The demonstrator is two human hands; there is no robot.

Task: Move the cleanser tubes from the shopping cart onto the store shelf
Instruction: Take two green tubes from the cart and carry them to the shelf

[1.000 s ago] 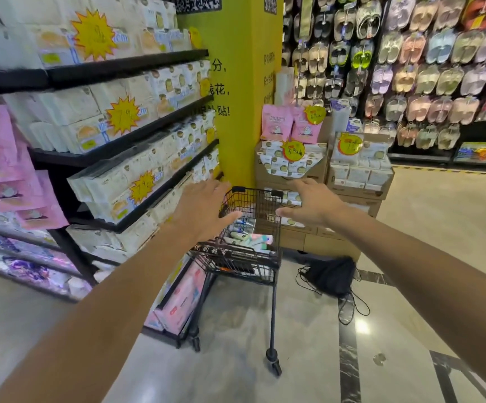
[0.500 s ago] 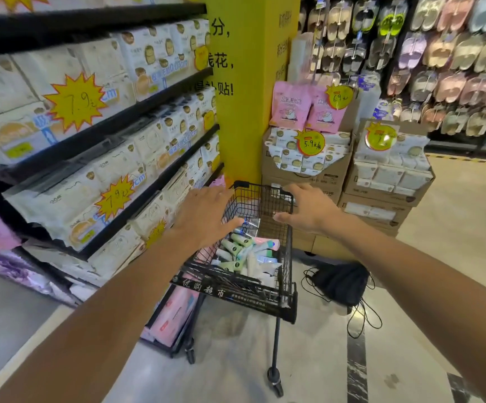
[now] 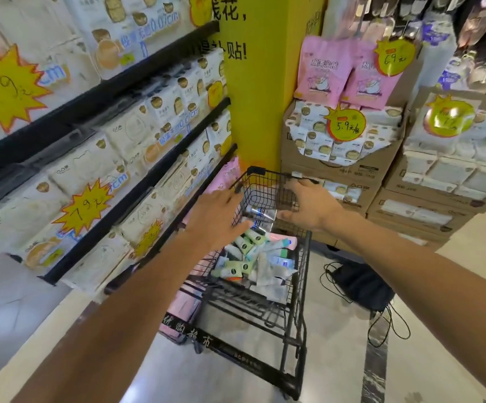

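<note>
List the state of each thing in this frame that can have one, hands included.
Cart: standing on the floor beside the shelf, loaded.
Tubes: heaped loose in the cart, none lifted.
Left hand: over the cart's left rim, fingers extended, holding nothing.
Right hand: fingers on the cart's far rim, thumb below.
Shelf: stocked with white packs.
Black bag: lying on the floor.

black wire cart [image 3: 299, 289], green-white tubes [image 3: 237, 267], yellow pillar [image 3: 262, 106]

The shopping cart [image 3: 268, 301] is showing black-coated wire mesh, matt. Cleanser tubes [image 3: 253, 257] inside are looking like smooth plastic with a slight sheen. At three o'clock, brown cardboard boxes [image 3: 349, 167] are appearing dull. The floor [image 3: 331, 359] is gleaming, polished and glossy.
</note>
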